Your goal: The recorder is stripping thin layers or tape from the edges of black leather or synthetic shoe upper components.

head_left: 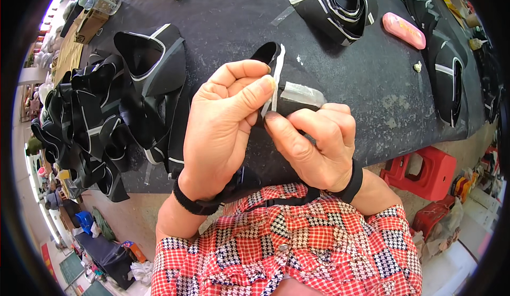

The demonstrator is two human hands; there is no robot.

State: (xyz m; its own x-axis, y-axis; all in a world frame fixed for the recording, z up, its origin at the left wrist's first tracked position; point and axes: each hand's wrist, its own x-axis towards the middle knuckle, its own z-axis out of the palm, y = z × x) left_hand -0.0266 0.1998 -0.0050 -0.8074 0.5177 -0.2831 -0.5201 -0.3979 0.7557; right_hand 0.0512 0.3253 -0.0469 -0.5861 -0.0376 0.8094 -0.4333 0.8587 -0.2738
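Between my two hands is a black shoe upper (296, 76), with white tape (280, 61) along its edge and a silver-grey strip (302, 93) on its right side. My left hand (220, 112) pinches the taped edge between thumb and fingers. Just below and to the right, my right hand (314, 142) grips the lower end of the same edge, its other fingers curled in. Part of the upper is hidden behind my fingers.
Black uppers (93, 115) lie heaped on the dark table (228, 14) at left. More uppers (340, 9) are nested at the back right, near a pink case (404, 30). A cardboard box (90, 26) sits far left. Below the table's right edge stands a red stool (435, 176).
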